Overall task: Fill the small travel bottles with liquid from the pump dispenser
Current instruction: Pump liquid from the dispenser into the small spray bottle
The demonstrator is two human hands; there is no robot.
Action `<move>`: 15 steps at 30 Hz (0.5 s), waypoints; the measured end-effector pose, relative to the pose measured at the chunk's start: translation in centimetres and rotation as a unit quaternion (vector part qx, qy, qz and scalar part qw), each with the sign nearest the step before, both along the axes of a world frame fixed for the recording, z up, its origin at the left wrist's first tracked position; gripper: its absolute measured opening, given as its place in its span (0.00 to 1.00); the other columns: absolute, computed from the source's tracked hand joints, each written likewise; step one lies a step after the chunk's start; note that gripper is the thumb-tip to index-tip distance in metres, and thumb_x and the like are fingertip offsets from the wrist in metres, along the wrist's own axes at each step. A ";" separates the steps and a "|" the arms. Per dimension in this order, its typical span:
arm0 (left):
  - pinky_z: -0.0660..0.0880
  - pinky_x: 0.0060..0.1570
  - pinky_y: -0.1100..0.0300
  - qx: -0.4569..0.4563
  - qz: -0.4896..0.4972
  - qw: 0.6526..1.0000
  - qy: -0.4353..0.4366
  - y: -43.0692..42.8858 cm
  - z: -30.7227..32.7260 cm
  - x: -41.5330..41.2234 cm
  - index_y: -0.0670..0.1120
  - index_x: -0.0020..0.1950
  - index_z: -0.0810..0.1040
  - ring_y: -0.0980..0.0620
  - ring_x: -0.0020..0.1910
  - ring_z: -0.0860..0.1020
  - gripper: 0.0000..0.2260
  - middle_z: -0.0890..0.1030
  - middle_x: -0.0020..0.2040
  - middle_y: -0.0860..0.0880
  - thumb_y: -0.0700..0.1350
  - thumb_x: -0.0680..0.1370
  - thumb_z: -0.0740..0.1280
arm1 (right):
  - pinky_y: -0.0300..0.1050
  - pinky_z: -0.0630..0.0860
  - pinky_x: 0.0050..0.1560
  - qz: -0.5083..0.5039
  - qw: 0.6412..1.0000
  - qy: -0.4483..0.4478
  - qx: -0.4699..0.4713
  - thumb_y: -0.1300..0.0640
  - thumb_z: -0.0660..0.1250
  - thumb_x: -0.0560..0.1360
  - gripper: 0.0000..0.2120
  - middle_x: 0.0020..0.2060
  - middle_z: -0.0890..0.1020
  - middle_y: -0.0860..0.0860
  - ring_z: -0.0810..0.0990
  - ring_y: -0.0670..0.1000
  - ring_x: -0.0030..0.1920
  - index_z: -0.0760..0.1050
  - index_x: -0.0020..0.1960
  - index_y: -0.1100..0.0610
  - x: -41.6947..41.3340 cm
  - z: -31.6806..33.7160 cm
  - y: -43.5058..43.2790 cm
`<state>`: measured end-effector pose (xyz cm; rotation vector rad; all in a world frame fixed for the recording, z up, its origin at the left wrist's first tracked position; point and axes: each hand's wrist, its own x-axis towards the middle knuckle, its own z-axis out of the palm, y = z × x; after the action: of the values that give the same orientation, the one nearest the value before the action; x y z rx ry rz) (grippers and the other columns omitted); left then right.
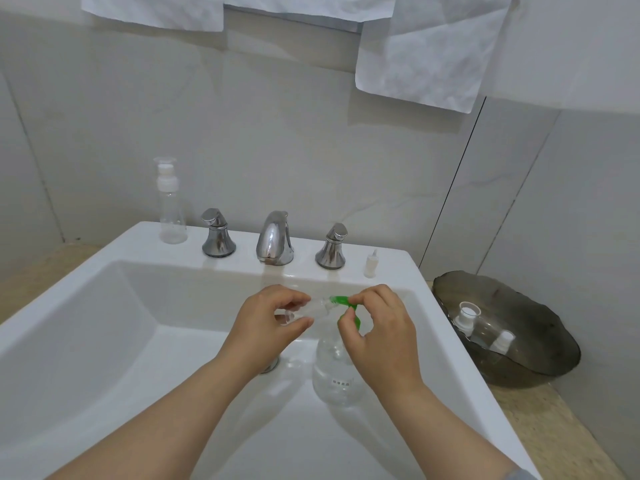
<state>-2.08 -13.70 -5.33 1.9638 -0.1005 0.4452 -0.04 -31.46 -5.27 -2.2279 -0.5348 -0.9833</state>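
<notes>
I see a white sink [391, 268] with a chrome faucet [275, 239] at the middle of its back edge, between a left handle [218, 237] and a right handle [331, 247]. A dark glass bowl [540, 374] sits on the beige counter [554, 424] just beside the sink's right edge. White sheets [426, 57] hang on the wall above.

A domestic bathroom, viewed from above the washstand. A white ceramic washbasin [138, 244] with a deep rectangular bowl and a metal drain [270, 366] carries a chrome spout [274, 239] between two chrome tap handles [217, 237] [332, 247] on its rear ledge. Large pale wall tiles [277, 133] rise behind it, with white cloths [426, 53] hanging above. A clear pump bottle [171, 209] stands on the ledge. A smoked-glass dish [519, 299] rests on the beige stone countertop [554, 420] beside the basin.
</notes>
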 end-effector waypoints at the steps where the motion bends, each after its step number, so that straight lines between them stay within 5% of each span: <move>1: 0.79 0.51 0.59 0.000 0.001 1.000 0.000 0.0 0.0 0.0 0.51 0.50 0.83 0.62 0.47 0.77 0.12 0.80 0.46 0.55 0.40 0.69 0.76 | 0.36 0.68 0.37 -0.003 1.000 0.002 -0.001 0.53 0.61 0.70 0.08 0.37 0.74 0.45 0.73 0.47 0.40 0.76 0.40 0.56 0.0 0.0 0.1; 15: 0.79 0.51 0.58 0.021 -0.004 1.000 0.020 -0.1 -0.2 -0.3 0.52 0.48 0.82 0.63 0.47 0.77 0.11 0.80 0.46 0.55 0.40 0.69 0.75 | 0.43 0.69 0.28 -0.032 0.999 0.023 -0.007 0.49 0.60 0.69 0.10 0.33 0.70 0.43 0.71 0.48 0.36 0.70 0.33 0.54 -0.1 -0.2 0.3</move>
<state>-2.36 -13.85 -5.50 2.0111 -0.0932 0.4003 -0.10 -31.15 -5.42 -2.2861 -0.4548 -0.9606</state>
